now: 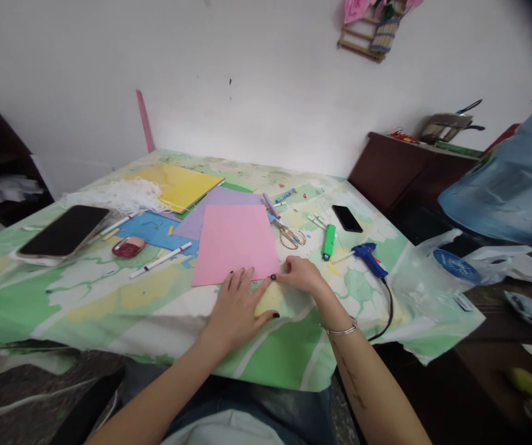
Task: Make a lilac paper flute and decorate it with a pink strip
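Note:
A pink sheet of paper [236, 238] lies flat on the table in front of me. My left hand [239, 304] rests over its near edge with fingers spread, the fingertips on the paper and the thumb out to the right. My right hand [301, 274] is at the sheet's near right corner, fingers curled and thumb pointing left, closed at that corner. The thumb tip meets my left index fingertip there. Just beyond the right hand lie gold-handled scissors [292, 237]. Under the pink sheet, a purple sheet [231, 196] and a blue sheet [154, 229] stick out.
Left of the papers are a large phone [65, 231], a red tape dispenser [129, 246], a marker pen [160, 260], white string [124, 196] and a yellow sheet [180, 183]. To the right are a green lighter [329, 241], a blue glue gun [371, 259] with its cord, and a small phone [347, 218].

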Available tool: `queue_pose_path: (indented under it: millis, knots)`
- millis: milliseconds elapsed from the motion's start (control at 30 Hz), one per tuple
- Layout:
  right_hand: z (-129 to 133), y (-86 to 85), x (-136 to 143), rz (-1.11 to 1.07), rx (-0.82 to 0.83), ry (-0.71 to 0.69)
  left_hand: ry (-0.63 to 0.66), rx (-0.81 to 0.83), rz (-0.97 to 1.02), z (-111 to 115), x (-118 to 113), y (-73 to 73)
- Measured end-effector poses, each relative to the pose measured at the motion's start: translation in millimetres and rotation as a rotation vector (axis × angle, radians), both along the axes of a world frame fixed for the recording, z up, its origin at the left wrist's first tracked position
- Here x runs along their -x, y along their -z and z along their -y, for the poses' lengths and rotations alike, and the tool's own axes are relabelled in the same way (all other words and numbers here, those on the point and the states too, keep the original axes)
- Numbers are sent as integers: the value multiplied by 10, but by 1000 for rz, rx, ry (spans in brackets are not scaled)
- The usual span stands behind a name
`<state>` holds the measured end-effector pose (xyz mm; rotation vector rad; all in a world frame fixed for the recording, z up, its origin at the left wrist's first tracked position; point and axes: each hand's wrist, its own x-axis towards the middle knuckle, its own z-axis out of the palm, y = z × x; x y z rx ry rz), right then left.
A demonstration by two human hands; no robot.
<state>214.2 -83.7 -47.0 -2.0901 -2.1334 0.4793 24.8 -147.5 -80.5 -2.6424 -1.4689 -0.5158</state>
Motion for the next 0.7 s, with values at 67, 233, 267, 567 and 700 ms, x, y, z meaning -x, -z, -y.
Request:
queue_pose_path:
  millis: [67,233,267,567,700]
  knots:
    - [-8,5,10,10,6,9,10,12,-9,5,48,41]
    - [-53,14,-5,3,36,5,2,30,-33,0,263,76]
    - [-60,16,-11,1,39,6,-1,27,-37,-4,315,74]
    - [-50,37,-19,-22,29,30,-18,3,-73,-17,719,105]
    - [-46,33,-20,-31,22,34,-100,-45,-94,51,980,156]
